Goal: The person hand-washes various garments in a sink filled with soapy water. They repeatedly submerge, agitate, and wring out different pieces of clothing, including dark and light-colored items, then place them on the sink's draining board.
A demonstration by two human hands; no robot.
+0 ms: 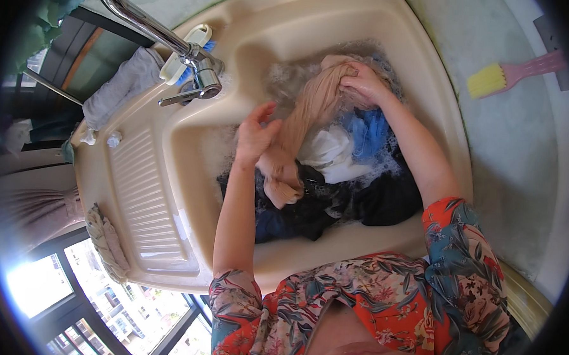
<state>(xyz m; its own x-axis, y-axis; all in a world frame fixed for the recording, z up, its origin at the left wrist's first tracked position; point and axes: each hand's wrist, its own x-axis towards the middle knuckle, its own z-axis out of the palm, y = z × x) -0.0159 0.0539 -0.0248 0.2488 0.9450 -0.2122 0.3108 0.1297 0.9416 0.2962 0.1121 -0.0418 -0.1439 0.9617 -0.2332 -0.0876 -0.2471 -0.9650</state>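
Note:
My right hand [365, 83] grips one end of a wet tan garment [311, 107] at the far side of the basin. The cloth runs down and to the left in a long twisted length, over the other laundry. My left hand [258, 133] hovers beside its left edge with fingers parted, holding nothing that I can see. Soapy water fills the beige laundry sink [195, 150] around a white cloth [333, 153], a blue cloth [369, 133] and black garments [388, 201]. The far end of the tan garment is partly hidden by my right hand.
A chrome faucet [205, 74] stands at the sink's upper left, with a blue-bristled scrub brush [175, 68] behind it. The ribbed washboard [141, 190] lies left. A grey cloth [122, 87] and a rolled cloth [105, 246] rest on the rim. A pink-handled brush [508, 78] lies right.

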